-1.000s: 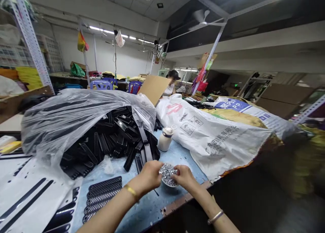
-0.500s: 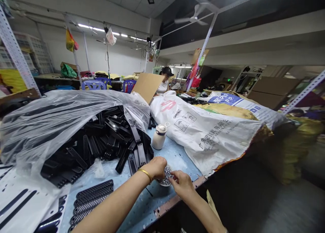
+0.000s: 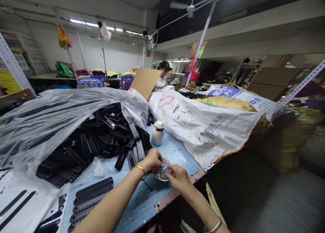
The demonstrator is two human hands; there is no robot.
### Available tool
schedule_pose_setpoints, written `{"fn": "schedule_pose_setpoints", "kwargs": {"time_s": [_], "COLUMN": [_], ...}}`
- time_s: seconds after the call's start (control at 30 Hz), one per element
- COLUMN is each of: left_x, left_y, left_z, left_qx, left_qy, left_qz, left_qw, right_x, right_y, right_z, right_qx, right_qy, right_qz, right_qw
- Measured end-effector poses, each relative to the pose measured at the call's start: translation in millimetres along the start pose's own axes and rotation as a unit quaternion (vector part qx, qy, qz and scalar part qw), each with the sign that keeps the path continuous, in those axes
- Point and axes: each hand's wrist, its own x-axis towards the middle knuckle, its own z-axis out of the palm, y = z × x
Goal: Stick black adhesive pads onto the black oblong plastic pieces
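Observation:
A small white bowl (image 3: 160, 178) full of tiny shiny silver pieces (image 3: 162, 170), too small to name, sits near the table's front edge. My left hand (image 3: 153, 159), with a gold bangle at the wrist, is at the bowl's left side. Its fingers are curled together, and whatever they pinch is hidden. From the right, my right hand (image 3: 178, 176) reaches over the rim, thumb and forefinger apart, fingertips at the silver pieces. A cream bottle (image 3: 157, 133) with a ring on its lid stands behind the bowl.
At left, black comb-like plastic parts (image 3: 106, 131) spill from a clear plastic bag (image 3: 50, 107). A row of black patterned strips (image 3: 92, 195) lies in front. A white woven sack (image 3: 198, 124) covers the right side. A person (image 3: 164, 75) is at the back.
The view has shifted slightly. My left hand has drawn back toward the bowl's left edge, showing more silver pieces. The right thumb and forefinger have moved in over the bowl and parted.

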Motion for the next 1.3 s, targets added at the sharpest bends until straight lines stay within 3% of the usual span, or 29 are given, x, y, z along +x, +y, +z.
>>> {"fn": "schedule_pose_setpoints", "kwargs": {"time_s": [0.2,0.3,0.37,0.53,0.7,0.87,1.0,1.13,1.3], "left_x": [-13,-41,-69,-152,-201,-218,-227,-233,-232], "left_y": [2,-6,-22,-87,-129,-137,-144,-154,-166], "left_z": [-8.3,-27.6,-44.3,-73.5,-67.1,-55.8,-61.3,-70.6,-76.2], "left_qx": [-0.188,-0.241,-0.251,-0.183,-0.019,0.064,0.055,0.017,0.12], "left_qy": [0.018,0.037,0.051,0.124,0.203,0.22,0.226,0.277,0.289], "left_qz": [0.011,0.016,0.01,-0.041,-0.059,-0.046,-0.027,-0.01,-0.073], "left_qw": [0.982,0.97,0.967,0.974,0.977,0.972,0.972,0.961,0.947], "right_x": [3,-3,-10,-34,-41,-26,-16,-9,0], "right_y": [4,1,-7,-59,-127,-159,-169,-180,-197], "right_z": [-6,-10,-6,34,79,99,106,111,118], "right_qx": [0.017,0.034,0.053,0.136,0.12,0.073,0.026,-0.011,-0.036], "right_qy": [0.021,0.034,0.032,-0.045,-0.097,-0.144,-0.171,-0.191,-0.211], "right_qz": [0.005,-0.004,-0.024,-0.154,-0.246,-0.271,-0.269,-0.261,-0.259], "right_qw": [1.0,0.999,0.998,0.978,0.957,0.949,0.947,0.946,0.942]}}
